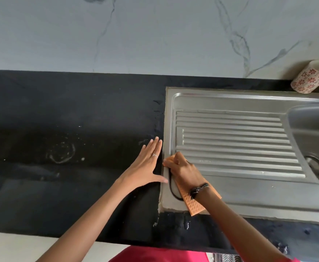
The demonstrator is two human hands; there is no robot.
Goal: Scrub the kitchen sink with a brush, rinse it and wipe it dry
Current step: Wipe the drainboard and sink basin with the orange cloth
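Wiping sink [230,201] drainboard corner: right hand [185,172] fingers clenched on orange cloth [194,207]; left hand [145,165] flat, fingers spread, on counter [60,120]. Risk: cloth, possibly damp, leaves streaks.

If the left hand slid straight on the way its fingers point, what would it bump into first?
Probably nothing soon. The left hand lies flat on the black counter, just left of the sink edge, fingers pointing to the marble wall; that comes first.

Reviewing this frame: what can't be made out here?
- Sink basin: head view, cut off by the right edge; tap not visible.
- Orange cloth: its middle hidden under the right hand.
- Patterned cup: contents unseen, partly cropped.
- No brush in view.
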